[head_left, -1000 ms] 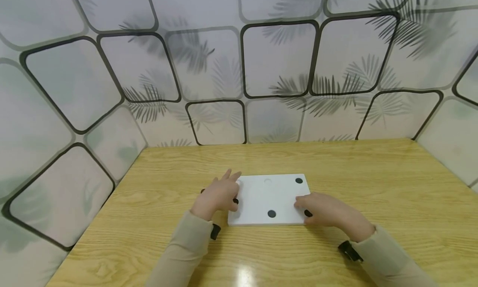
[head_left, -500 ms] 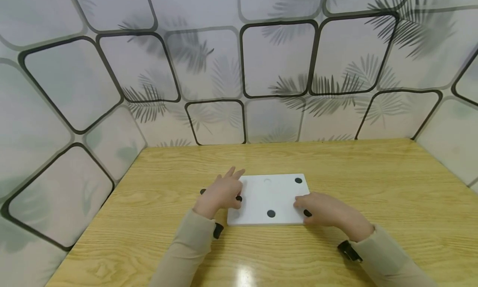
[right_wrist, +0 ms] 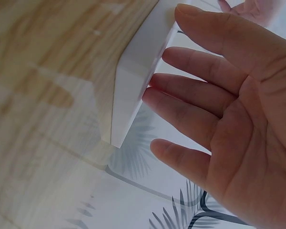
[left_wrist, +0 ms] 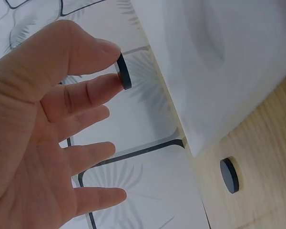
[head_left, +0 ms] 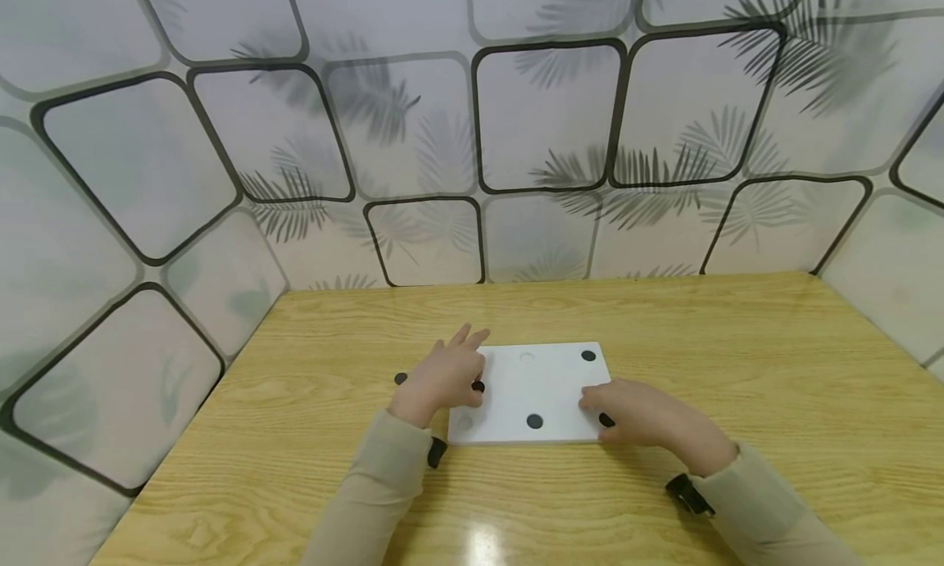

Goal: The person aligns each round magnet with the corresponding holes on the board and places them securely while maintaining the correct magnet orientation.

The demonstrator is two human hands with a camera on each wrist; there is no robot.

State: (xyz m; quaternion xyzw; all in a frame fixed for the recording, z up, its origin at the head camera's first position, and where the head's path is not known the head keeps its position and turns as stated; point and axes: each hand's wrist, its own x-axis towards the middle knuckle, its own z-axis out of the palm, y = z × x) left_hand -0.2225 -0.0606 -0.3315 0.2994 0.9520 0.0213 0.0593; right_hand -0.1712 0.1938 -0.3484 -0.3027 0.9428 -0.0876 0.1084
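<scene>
A white rectangular board [head_left: 543,391] lies flat on the wooden table. Between thumb and index fingertip, my left hand [head_left: 445,375] pinches a thin black disc [left_wrist: 124,72], held on edge over the board's left part; the other fingers are spread. My right hand [head_left: 649,418] rests its fingertips on the board's right side, fingers fairly straight. Black discs sit on the board at its far right corner [head_left: 587,355], front middle [head_left: 534,421] and beside the right hand [head_left: 606,419]. Pale round recesses show at the far middle [head_left: 527,356] and near left corner [head_left: 465,423].
Another black disc [head_left: 401,378] lies on the table left of the board, partly behind the left wrist. The wooden table [head_left: 664,320] extends around the board, meeting patterned walls [head_left: 546,124] at the back and sides. Dark bands circle both wrists.
My left hand has moved a little right and away from me with the black disc, uncovering the near left recess. The right hand and the board have stayed put.
</scene>
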